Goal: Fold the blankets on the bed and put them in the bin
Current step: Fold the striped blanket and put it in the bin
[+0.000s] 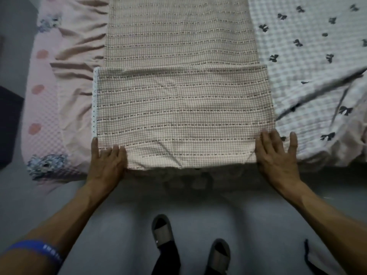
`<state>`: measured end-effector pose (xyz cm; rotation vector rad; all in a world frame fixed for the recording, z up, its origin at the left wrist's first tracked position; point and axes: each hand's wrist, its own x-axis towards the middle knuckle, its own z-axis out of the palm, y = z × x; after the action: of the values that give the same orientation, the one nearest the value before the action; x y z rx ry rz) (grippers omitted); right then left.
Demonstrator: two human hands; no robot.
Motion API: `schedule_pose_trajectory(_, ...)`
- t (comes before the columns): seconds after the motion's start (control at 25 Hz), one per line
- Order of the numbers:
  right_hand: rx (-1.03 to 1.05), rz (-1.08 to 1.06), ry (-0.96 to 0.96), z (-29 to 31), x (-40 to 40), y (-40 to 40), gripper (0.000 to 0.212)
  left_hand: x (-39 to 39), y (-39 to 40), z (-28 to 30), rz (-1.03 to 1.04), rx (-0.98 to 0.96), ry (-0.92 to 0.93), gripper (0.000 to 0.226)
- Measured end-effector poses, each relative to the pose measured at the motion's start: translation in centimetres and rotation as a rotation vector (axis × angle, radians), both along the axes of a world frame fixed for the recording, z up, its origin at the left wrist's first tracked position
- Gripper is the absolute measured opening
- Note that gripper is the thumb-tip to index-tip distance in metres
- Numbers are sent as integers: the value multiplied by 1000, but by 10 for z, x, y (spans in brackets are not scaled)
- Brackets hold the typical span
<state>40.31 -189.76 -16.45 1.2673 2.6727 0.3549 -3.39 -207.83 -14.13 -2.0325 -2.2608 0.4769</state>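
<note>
Pink-beige checked blanket [182, 108] lies lengthwise on the bed [49, 108], near end already doubled over onto itself, lace trim showing down its left edge. Left hand [108, 161] sits at the near-left corner of the fold w/ thumb up along the edge and fingers bent over the cloth; whether it's pinching the corner or just pressing, can't tell. Right hand [278, 155] lies flat at the near-right corner, fingers spread and straight, partly on the blanket, partly on the white bow-print blanket [309, 76] beside it. Probably both hands are there to square the folded edge w/ the bed edge and pin the layers before the next fold. Bow-print blanket is rumpled at right, not yet folded, so the task looks early on. Bin isn't in view. Far end of the striped blanket runs off the top of frame; how many layers are under the fold is hidden. Dark shape at left edge is too cut off to name. Slippered feet [190, 243] stand on grey floor below.
</note>
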Motion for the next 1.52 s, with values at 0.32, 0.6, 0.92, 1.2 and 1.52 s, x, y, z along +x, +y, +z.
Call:
schedule_pose_trajectory(0.32,54,-90,64,38,-8,15,19,-8,3,33,104,131,-119,26)
schedule_pose_trajectory(0.6,103,42,150,88,13,7,17,1,-20,76,54,228,-173,27)
schedule_pose_trajectory(0.92,26,55,388,147,31,-24,15,13,-63,109,93,306,-191,23)
schedule_pose_trajectory(1.2,-335,-215,185,194,87,-93,13,80,-125,180,201,-25,-337,31)
schedule_pose_trajectory(1.52,-226,-513,309,275,5,33,6,6,-4,215,285,0,-236,20)
